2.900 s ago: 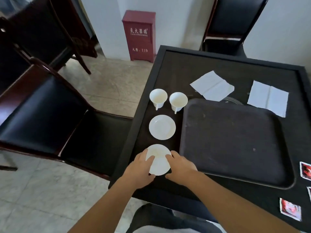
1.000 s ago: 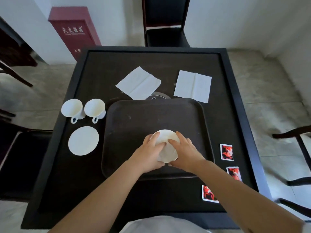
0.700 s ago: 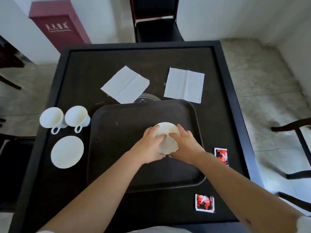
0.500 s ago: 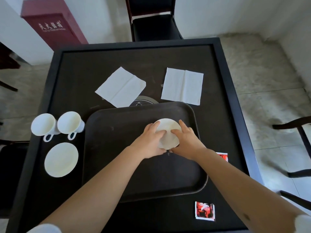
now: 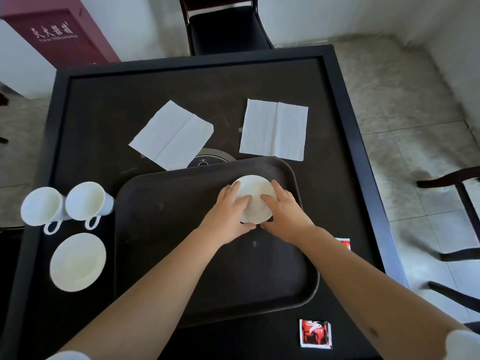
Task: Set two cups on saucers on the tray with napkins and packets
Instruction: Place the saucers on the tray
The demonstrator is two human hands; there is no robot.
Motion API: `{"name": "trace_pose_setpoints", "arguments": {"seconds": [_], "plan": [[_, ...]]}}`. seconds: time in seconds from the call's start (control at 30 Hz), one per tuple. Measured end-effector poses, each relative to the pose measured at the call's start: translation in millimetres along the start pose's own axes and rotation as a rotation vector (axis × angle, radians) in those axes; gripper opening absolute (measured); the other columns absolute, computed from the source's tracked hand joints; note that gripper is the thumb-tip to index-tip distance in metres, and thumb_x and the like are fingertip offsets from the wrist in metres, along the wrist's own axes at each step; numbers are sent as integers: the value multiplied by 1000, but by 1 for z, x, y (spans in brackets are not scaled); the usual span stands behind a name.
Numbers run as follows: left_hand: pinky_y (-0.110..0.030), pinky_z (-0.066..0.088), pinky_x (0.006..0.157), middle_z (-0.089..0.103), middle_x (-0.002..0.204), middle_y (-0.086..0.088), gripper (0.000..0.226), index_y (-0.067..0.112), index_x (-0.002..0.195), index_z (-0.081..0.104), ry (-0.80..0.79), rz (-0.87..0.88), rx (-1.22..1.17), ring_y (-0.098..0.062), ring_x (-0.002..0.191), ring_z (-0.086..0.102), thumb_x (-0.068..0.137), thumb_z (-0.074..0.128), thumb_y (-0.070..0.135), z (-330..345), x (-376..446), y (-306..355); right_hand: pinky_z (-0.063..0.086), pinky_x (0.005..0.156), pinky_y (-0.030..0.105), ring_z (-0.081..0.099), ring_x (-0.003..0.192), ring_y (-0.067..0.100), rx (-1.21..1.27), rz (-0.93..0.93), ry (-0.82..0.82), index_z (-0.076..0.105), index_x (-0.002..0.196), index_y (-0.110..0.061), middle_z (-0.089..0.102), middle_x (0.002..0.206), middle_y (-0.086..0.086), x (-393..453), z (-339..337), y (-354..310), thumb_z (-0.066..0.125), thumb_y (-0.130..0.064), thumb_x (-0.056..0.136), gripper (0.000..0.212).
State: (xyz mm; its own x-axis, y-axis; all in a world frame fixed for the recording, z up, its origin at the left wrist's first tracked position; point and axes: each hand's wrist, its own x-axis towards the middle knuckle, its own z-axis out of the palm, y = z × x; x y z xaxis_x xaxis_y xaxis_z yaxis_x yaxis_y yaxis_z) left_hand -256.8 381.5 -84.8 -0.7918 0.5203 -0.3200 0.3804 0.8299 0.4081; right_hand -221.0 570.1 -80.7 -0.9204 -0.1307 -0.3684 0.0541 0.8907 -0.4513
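A white saucer [image 5: 255,194] lies at the far right part of the dark tray [image 5: 181,255]. My left hand [image 5: 228,216] and my right hand [image 5: 284,214] hold it by its left and right edges, thumbs on top. A second white saucer [image 5: 78,261] rests on the table left of the tray. Two white cups [image 5: 41,206] [image 5: 87,201] stand behind it, handles toward me. Two white napkins [image 5: 172,134] [image 5: 274,129] lie beyond the tray. A red packet [image 5: 315,333] lies near the front right; another [image 5: 344,243] peeks out beside my right forearm.
The black square table [image 5: 104,105] has a raised rim. A round metal disc [image 5: 207,160] shows at the tray's far edge. A black chair [image 5: 226,29] stands behind the table, a red cabinet [image 5: 57,37] at the back left, chair parts [image 5: 457,219] at the right.
Both hands lifted the near saucer from the table's left side, carried it right over the tray, then moved it to the tray's far right part.
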Motion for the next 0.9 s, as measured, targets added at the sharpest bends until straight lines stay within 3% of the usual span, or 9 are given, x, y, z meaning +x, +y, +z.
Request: {"name": "trace_pose_setpoints", "arguments": {"seconds": [0.17,0.3,0.47,0.6,0.77,0.9], "plan": [[-48,40,107,-9,163,-3,71,21,148,29,-30,19,63,-33,149,-10,91,64,44,10,-3,0,32,111,42,7,147,25,30,36,-7,37,145,-20,0,163,9,-3,5,-1,68,-38,89,67],[-49,34,111,-7,163,-8,74,25,151,20,-23,15,137,-39,149,-6,92,63,41,9,-7,0,29,113,42,5,148,26,-4,39,-11,30,149,-22,-3,163,11,-9,5,-2,66,-38,90,71],[-51,18,117,-4,163,-10,87,30,151,2,4,-49,231,-39,149,1,90,58,55,4,-27,5,29,112,47,9,147,31,-96,56,3,25,147,-27,-5,163,7,-29,4,-11,69,-48,85,79],[-52,17,117,-3,165,-10,85,31,153,5,16,-176,230,-35,151,1,88,44,69,-2,-57,9,33,110,49,13,147,29,-137,17,15,31,143,-29,-3,163,3,-58,5,-21,67,-53,84,73],[-52,17,117,1,166,-8,79,29,153,21,-29,-246,180,-32,151,2,89,40,71,-9,-113,22,16,116,51,-1,150,26,-217,-4,-75,15,151,-35,-8,164,-2,-94,12,-35,55,-67,84,84],[-48,26,115,2,166,-5,77,29,153,21,-58,-255,149,-29,150,11,90,49,63,-9,-161,33,33,109,49,18,146,28,-198,22,-133,25,147,-36,6,163,-1,-124,20,-49,57,-65,84,77]]}}
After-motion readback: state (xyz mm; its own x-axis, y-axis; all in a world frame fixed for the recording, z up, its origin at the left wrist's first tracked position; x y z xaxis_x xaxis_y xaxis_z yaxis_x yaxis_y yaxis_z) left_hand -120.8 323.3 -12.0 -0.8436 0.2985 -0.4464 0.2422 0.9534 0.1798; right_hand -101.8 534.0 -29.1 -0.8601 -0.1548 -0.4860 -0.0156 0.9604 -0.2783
